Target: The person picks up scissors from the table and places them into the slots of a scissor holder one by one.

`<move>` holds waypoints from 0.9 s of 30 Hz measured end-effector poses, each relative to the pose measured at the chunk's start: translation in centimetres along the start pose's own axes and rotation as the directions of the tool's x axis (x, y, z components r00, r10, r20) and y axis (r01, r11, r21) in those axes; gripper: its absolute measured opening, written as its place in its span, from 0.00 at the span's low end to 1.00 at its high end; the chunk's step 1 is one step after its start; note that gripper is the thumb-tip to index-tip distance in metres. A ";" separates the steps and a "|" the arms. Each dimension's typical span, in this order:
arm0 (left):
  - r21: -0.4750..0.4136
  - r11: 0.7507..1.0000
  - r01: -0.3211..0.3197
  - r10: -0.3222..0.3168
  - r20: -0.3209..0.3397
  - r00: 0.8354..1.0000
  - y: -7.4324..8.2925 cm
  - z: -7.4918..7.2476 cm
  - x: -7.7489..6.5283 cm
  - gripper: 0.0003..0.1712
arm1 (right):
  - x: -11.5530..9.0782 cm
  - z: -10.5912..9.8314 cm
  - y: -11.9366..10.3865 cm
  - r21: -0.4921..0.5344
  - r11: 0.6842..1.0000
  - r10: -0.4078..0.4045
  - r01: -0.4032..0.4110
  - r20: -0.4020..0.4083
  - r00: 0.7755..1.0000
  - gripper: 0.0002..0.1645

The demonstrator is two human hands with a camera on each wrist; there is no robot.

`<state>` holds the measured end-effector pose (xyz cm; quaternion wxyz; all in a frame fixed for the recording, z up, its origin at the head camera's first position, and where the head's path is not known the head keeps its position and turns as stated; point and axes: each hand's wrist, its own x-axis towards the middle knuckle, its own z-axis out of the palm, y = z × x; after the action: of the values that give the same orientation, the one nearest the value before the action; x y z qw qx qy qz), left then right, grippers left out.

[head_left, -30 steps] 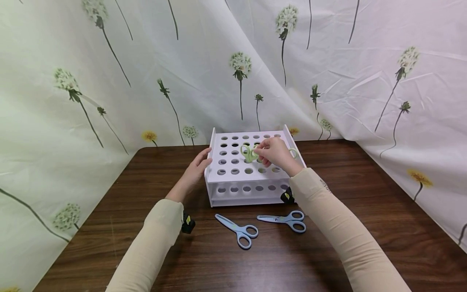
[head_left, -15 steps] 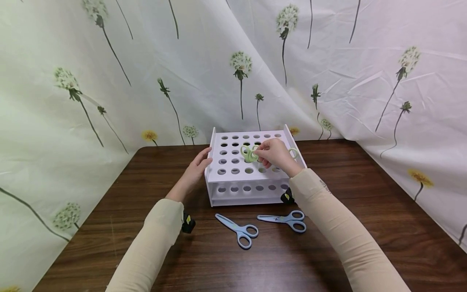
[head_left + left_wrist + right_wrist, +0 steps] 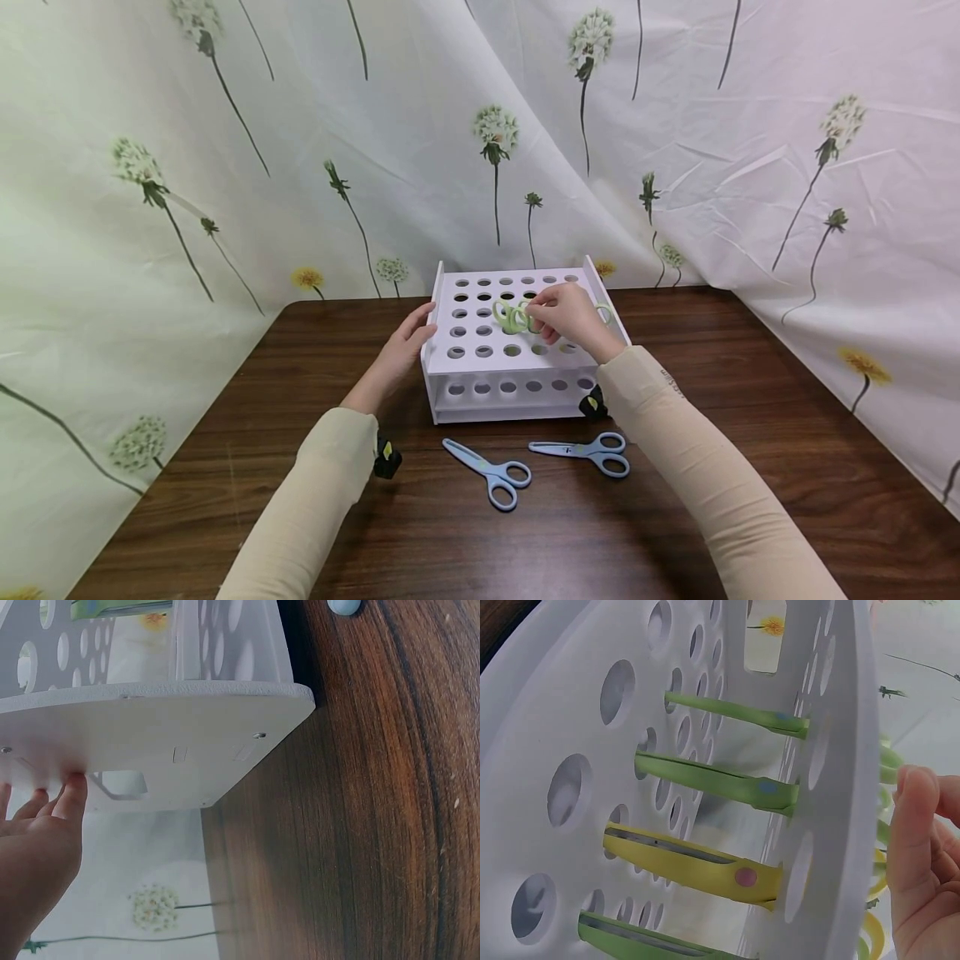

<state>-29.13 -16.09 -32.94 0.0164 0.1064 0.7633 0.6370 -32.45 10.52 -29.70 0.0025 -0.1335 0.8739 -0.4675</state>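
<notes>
A white rack (image 3: 450, 367) with rows of round holes stands on the table. My right hand (image 3: 568, 317) pinches the handle of green scissors (image 3: 501, 315) just above the rack's upper board, about mid-board. Inside the rack, the right wrist view shows green scissors (image 3: 720, 778) and yellow scissors (image 3: 690, 859) with blades passing through holes of both boards. At the left, my left hand (image 3: 401, 346) rests its fingers against the outside of the rack's side panel (image 3: 157, 727), beside a cut-out. My right fingers hide part of the scissor handles.
Two pairs of blue scissors lie on the dark wooden table (image 3: 300, 367) in front of the rack: one at the left (image 3: 489, 469), blue scissors (image 3: 594, 451) at the right. A flower-printed cloth (image 3: 420, 167) hangs behind the table.
My right hand shifts very slightly to the right over the rack, still pinching the green scissors. My left hand and the blue scissors stay in place.
</notes>
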 end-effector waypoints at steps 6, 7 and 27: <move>-0.010 1.000 -0.016 0.016 -0.007 1.000 -1.3 -0.3 0.8 0.28 | -0.1 -0.3 0.0 0.009 1.000 -0.010 0.010 0.002 1.000 0.11; -0.010 1.000 -0.018 0.018 -0.007 1.000 -1.3 -0.2 0.7 0.28 | -0.2 -0.3 0.0 0.010 1.000 -0.011 0.011 0.002 1.000 0.11; 0.013 0.999 -0.033 0.033 -0.024 0.999 -2.6 -0.4 1.5 0.28 | -1.3 -1.3 0.0 0.053 0.996 -0.075 0.075 -0.012 0.997 0.14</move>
<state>-31.01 -16.65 -35.20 -0.0041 0.1112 0.7656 0.6337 -31.36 11.93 -29.12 -0.0157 -0.1638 0.8553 -0.4912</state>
